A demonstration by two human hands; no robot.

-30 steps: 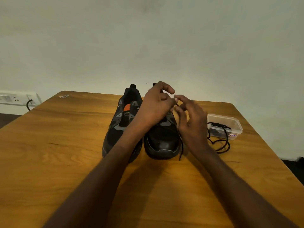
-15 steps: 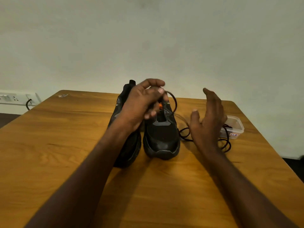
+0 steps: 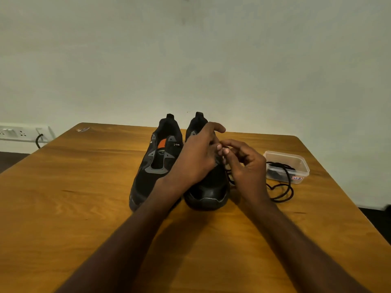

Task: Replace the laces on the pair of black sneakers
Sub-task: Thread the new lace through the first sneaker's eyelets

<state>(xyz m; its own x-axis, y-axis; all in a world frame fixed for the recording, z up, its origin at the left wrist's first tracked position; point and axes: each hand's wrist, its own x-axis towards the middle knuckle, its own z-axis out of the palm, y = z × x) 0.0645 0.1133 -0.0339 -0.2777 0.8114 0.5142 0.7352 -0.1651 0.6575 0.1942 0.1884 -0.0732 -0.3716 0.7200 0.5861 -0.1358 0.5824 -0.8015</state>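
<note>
While both hands meet over the right sneaker [image 3: 208, 187], its eyelets are hidden behind them. Left hand [image 3: 197, 159]: fingers curled, fingertips at the tongue area. Right hand [image 3: 246, 166]: fingers bent, pinching the black lace [image 3: 282, 194]; whether the left also grips it, cannot tell. Lace trails right over the wooden table [image 3: 84, 197] into a clear plastic tub [image 3: 296, 160] with a small red-lettered label, unreadable. Left sneaker [image 3: 156, 166] touches its mate, unlaced, orange tongue patch, white lettering too small to read. Wall socket strip [image 3: 21, 134] far left.
</note>
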